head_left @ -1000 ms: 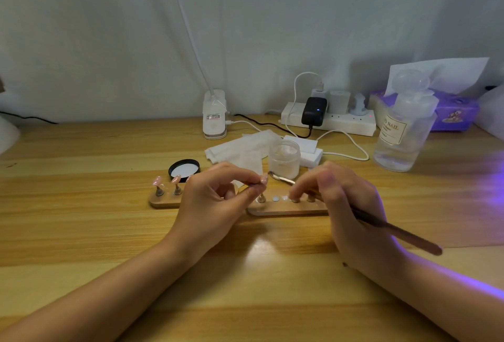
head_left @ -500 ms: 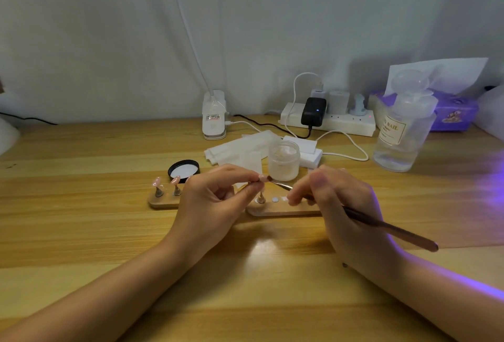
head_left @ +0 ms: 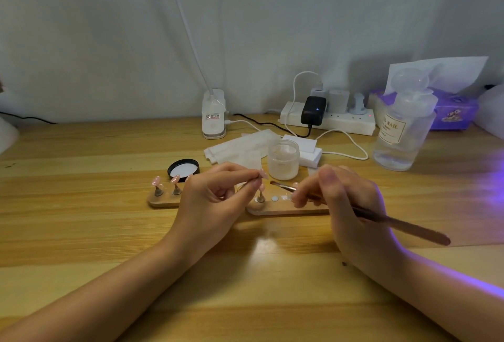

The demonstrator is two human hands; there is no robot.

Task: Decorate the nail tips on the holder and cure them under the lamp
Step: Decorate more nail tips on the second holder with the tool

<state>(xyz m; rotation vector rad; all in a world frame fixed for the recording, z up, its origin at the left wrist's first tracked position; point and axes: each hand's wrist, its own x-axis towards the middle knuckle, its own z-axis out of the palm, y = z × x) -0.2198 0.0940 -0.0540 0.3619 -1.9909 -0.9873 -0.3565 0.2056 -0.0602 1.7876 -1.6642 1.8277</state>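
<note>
Pink tip (head_left: 262,174) under the brush (head_left: 354,209), just above the holder (head_left: 286,208).

The left hand (head_left: 215,205) pinches one tip on its stem; the right hand (head_left: 346,205) grips the brush, bristles just beside that tip. A few pink tips stand on the holder, with bare sockets beside them. Decoration looks midway; curing seems undone, the violet glow coming from right of the holder, lamp out of view.
</note>
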